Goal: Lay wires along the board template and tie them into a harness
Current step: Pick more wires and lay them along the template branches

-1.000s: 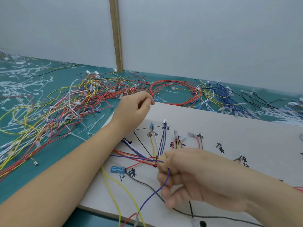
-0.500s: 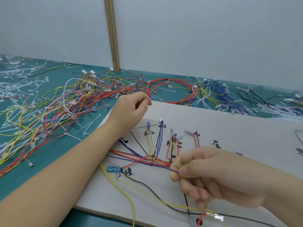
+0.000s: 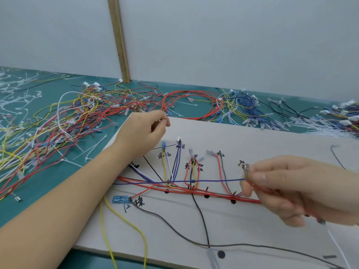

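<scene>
Pinching purple wire (image 3: pixel 204 181), right hand (image 3: pixel 287 189); board (image 3: pixel 252 144) handwritten labels unreadable.

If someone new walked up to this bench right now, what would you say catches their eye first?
Probably the right hand at the right of the pale board, pinching a purple wire pulled taut across the routed wires. Next, the big tangle of loose wires on the green table left of the board, and the left hand curled near the board's far left corner.
</scene>
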`<action>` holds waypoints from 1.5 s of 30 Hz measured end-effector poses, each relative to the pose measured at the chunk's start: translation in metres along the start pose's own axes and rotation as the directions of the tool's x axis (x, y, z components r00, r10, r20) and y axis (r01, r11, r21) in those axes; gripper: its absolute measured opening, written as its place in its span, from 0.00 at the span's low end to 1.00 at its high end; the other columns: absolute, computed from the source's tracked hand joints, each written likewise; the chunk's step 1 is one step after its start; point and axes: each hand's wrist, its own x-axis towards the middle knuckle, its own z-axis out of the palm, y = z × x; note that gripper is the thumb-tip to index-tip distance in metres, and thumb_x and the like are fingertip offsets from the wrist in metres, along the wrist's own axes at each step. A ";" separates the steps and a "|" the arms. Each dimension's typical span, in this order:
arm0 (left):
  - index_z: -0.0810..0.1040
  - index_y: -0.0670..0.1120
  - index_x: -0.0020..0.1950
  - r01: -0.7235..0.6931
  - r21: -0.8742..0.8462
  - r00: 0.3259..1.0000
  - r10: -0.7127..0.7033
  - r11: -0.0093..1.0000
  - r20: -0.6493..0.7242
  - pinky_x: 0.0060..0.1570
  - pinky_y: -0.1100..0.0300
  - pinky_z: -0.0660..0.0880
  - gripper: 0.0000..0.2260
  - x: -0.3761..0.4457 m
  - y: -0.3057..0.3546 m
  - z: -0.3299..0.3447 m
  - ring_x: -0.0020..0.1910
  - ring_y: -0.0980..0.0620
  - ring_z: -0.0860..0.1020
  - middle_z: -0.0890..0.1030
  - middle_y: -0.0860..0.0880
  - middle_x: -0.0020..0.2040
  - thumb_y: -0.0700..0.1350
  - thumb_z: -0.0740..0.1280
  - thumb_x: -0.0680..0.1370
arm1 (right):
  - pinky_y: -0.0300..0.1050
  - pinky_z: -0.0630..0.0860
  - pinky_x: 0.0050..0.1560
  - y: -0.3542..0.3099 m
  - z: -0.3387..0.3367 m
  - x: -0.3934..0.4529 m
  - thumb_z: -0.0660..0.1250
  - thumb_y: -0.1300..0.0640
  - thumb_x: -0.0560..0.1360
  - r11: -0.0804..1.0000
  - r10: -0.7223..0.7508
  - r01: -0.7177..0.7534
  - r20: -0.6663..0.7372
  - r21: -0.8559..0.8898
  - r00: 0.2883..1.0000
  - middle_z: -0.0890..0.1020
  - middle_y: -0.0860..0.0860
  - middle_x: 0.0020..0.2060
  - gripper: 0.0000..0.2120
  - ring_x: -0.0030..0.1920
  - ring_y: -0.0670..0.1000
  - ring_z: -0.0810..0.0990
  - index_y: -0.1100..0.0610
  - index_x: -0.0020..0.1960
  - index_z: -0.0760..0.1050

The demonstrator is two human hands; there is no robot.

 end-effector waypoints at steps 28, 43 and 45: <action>0.75 0.54 0.37 -0.112 -0.188 0.736 0.209 0.976 0.644 0.35 0.71 0.66 0.06 -0.029 0.088 0.006 0.35 0.60 0.72 0.75 0.65 0.36 0.50 0.72 0.69 | 0.33 0.62 0.21 0.023 -0.002 -0.010 0.65 0.52 0.76 0.944 0.019 -0.093 -0.229 -0.316 0.973 0.68 0.43 0.22 0.09 0.22 0.44 0.62 0.50 0.39 0.80; 0.79 0.55 0.43 0.010 -0.102 0.840 0.047 0.995 0.541 0.39 0.68 0.71 0.05 -0.059 0.053 -0.029 0.39 0.58 0.76 0.79 0.58 0.40 0.52 0.68 0.69 | 0.39 0.77 0.32 0.007 0.003 0.006 0.64 0.61 0.72 0.969 -0.073 0.087 0.068 -0.229 0.995 0.84 0.52 0.42 0.11 0.37 0.47 0.81 0.45 0.46 0.77; 0.79 0.55 0.36 0.062 -0.129 0.885 0.006 0.990 0.466 0.37 0.66 0.72 0.05 -0.061 0.052 -0.026 0.38 0.56 0.76 0.80 0.59 0.39 0.47 0.72 0.71 | 0.38 0.78 0.35 0.005 0.006 0.009 0.64 0.61 0.72 0.963 -0.129 0.146 0.085 -0.226 0.988 0.84 0.50 0.43 0.12 0.39 0.46 0.81 0.45 0.48 0.79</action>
